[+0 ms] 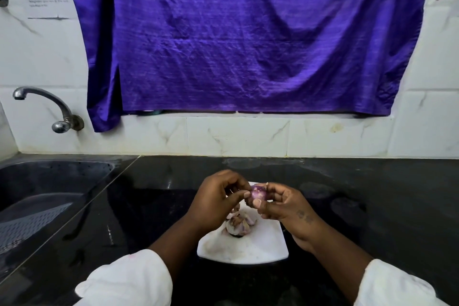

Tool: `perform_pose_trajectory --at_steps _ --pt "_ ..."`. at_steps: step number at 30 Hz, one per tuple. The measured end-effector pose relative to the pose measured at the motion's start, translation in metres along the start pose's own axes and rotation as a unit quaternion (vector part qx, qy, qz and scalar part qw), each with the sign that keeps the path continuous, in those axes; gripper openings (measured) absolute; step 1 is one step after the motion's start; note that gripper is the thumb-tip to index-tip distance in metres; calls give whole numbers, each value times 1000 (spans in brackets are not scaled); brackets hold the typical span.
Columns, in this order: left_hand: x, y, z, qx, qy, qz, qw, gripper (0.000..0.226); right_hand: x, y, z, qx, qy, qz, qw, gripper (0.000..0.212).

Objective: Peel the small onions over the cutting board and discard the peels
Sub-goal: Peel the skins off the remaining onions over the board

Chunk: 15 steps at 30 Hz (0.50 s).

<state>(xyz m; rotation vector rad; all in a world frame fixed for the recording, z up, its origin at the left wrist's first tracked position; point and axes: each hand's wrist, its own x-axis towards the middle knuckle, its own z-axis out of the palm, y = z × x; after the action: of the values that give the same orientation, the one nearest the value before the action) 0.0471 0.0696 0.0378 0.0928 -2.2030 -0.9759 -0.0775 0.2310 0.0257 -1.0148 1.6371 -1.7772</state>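
Big purple cloth [248, 37] hangs over the tiled wall at the back. Below it is a black counter [385, 206], w/ a dark sink [49, 181] set in at the left and a metal tap [49, 107] on the wall above it. White cutting board [250, 248] lies on the counter, mid-front. Both arms in white sleeves reach in over the board. Right hand [283, 206] grips a small onion [258, 192], thumb and curled fingers around it, held in the air above the board's far end. Left hand [216, 196] has its fingertips pinching at the onion's left side. A small heap of pale peels [238, 225] sits on the board just under the hands.
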Motion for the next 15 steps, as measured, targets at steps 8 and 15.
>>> perform_pose_trajectory --at_steps 8,15 --pt "-6 -6 4 -23 -18 -48 998 16 2 2 -4 30 33 4 999 37" --pt "-8 -8 4 -44 -36 -67 996 22 4 5 -3 54 51 17 997 41"
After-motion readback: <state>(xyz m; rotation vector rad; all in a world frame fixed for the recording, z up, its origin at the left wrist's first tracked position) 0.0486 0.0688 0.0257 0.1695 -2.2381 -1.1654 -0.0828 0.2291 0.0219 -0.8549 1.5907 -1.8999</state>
